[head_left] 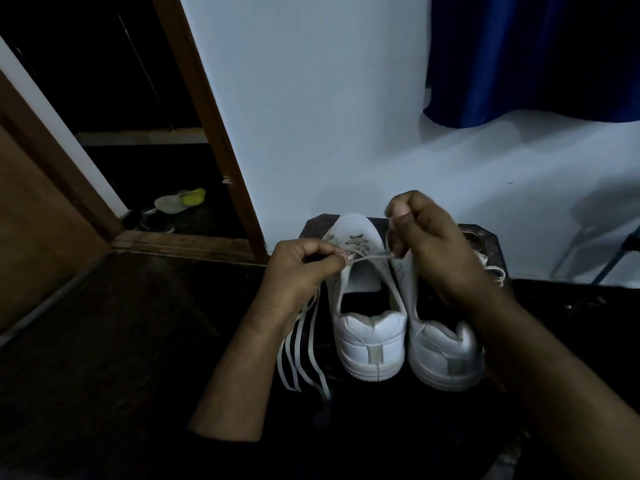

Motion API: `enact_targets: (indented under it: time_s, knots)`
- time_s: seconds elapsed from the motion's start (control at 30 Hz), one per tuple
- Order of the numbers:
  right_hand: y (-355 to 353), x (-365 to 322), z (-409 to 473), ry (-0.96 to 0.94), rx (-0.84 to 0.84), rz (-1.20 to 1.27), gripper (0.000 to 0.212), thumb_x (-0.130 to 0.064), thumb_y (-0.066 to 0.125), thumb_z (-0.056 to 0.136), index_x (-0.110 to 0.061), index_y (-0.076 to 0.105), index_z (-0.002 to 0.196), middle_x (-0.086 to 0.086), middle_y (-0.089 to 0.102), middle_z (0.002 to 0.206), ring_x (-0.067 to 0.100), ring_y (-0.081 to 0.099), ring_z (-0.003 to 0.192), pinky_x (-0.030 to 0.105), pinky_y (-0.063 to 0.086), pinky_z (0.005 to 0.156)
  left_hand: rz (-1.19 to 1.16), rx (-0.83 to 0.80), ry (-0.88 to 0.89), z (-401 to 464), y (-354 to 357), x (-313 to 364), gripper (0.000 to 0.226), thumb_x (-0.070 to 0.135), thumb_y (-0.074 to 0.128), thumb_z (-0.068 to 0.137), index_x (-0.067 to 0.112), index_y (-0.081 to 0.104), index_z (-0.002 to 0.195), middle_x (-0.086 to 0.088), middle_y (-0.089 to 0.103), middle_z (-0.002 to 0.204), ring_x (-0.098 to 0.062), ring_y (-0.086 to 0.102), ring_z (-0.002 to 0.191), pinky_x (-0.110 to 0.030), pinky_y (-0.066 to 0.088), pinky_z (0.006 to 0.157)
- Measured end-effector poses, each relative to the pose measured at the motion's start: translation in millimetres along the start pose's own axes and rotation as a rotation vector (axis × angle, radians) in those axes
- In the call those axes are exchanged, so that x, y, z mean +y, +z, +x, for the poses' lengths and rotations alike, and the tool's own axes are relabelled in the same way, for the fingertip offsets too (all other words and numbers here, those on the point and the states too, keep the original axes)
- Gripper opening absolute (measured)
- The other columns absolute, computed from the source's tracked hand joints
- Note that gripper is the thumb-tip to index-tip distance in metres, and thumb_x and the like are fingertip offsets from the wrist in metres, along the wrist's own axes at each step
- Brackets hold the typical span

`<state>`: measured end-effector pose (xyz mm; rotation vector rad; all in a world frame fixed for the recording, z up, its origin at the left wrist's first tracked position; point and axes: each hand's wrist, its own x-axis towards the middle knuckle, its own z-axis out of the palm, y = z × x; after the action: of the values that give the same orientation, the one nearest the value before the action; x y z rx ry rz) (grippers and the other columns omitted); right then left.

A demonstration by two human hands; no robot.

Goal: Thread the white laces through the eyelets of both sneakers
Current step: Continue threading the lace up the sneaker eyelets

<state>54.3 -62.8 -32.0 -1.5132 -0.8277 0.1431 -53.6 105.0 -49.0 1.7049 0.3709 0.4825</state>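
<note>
Sneakers number two, white, standing side by side heel-toward-camera on a dark counter (485, 237) at lower centre of the frame: the left sneaker (367, 327) and the right sneaker (446, 355). The left hand (301, 268) pinches one end of a white lace (370, 258) between thumb and fingers, just over the left sneaker's eyelets; the right hand (426, 244), fingers curled, grips the same lace's other part, so it runs taut between the two hands. A few crossings already show lower on that sneaker's tongue, nearer the toe. To do this step well, I judge the tip should be kept stiff and short in the pinch, aimed squarely at the next eyelet, while the right hand holds gentle tension so the lace lies flat without twisting; both ends ought to stay even. Loose lace strands (301, 351) hang off the counter's left edge, about four runs visible, though how many separate laces they make I cannot tell. Another bit of lace (495, 271) shows by the right sneaker's far side
</note>
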Motion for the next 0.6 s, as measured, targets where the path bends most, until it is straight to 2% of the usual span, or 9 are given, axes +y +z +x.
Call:
enact_targets:
  time_s: [0.1,0.13,0.27,0.33,0.4,0.43,0.5,0.57,0.6]
  knots:
    - [4,2,0,-0.135,-0.187,-0.704,0.027,-0.051,0.056,0.096,-0.027,0.067,0.096,-0.008,0.052,0.080,0.013,0.055,0.073,0.033,0.042,0.066,0.023,0.007,0.021,-1,-2,-1,0.009,0.004,0.075,0.088,0.010,0.082,0.088,-0.004,0.080,0.088,-0.015,0.075,0.093,-0.022,0.056,0.082]
    - [6,2,0,-0.139,-0.219,-0.797,0.029,-0.055,0.060,0.092,-0.029,0.071,0.097,-0.010,0.048,0.083,0.013,0.055,0.076,0.033,0.042,0.067,0.035,0.011,0.028,0,-2,-2,0.011,0.004,0.074,0.089,0.011,0.082,0.087,-0.004,0.080,0.088,-0.016,0.075,0.094,-0.024,0.056,0.084]
    - [8,3,2,-0.172,-0.162,-0.819,0.023,-0.049,0.062,0.092,-0.029,0.073,0.091,-0.011,0.046,0.090,0.017,0.057,0.083,0.042,0.048,0.077,0.041,0.010,0.037,-1,-1,-1,0.008,0.007,0.078,0.087,0.012,0.082,0.092,-0.004,0.080,0.092,-0.019,0.076,0.097,-0.029,0.059,0.088]
    - [7,7,2,-0.191,-0.149,-0.666,0.021,-0.043,0.054,0.095,-0.028,0.066,0.088,-0.008,0.056,0.095,0.019,0.057,0.091,0.047,0.048,0.085,0.078,0.023,0.059,0,-1,-1,0.012,0.005,0.077,0.087,0.013,0.083,0.095,-0.001,0.080,0.092,-0.019,0.076,0.094,-0.028,0.059,0.084]
    - [3,4,0,-0.140,-0.124,-0.198,0.021,-0.029,0.048,0.105,-0.018,0.060,0.091,0.003,0.068,0.098,0.021,0.064,0.096,0.043,0.050,0.094,0.119,0.029,0.083,1,0,-1,0.017,0.002,0.074,0.088,0.014,0.083,0.095,0.003,0.080,0.090,-0.014,0.075,0.091,-0.022,0.058,0.077]
    - [2,0,0,-0.095,-0.097,0.058,0.023,-0.024,0.044,0.108,-0.013,0.056,0.092,0.008,0.070,0.093,0.022,0.066,0.092,0.039,0.051,0.093,0.126,0.034,0.087,1,0,-1,0.018,0.001,0.074,0.087,0.015,0.083,0.094,0.005,0.079,0.089,-0.009,0.074,0.088,-0.018,0.055,0.074]
    - [0,-7,1,0.001,-0.021,0.397,0.026,-0.021,0.037,0.110,-0.012,0.049,0.089,0.007,0.059,0.070,0.021,0.059,0.068,0.037,0.050,0.075,0.126,0.040,0.092,1,1,-1,0.019,0.000,0.073,0.087,0.014,0.083,0.095,0.007,0.079,0.089,-0.004,0.073,0.084,-0.015,0.052,0.072]
    - [-2,-9,2,0.033,0.071,0.368,0.029,-0.023,0.038,0.110,-0.015,0.047,0.084,0.000,0.043,0.062,0.014,0.041,0.056,0.030,0.038,0.060,0.150,0.038,0.103,2,2,-2,0.020,0.002,0.073,0.087,0.015,0.083,0.099,0.006,0.080,0.094,-0.009,0.074,0.091,-0.021,0.056,0.078]
    - [-4,-7,2,-0.006,0.104,0.166,0.029,-0.027,0.042,0.108,-0.015,0.050,0.084,-0.001,0.044,0.063,0.013,0.041,0.057,0.030,0.037,0.059,0.179,0.035,0.121,2,3,-3,0.021,0.005,0.073,0.086,0.017,0.082,0.101,0.006,0.079,0.096,-0.012,0.074,0.094,-0.026,0.059,0.082]
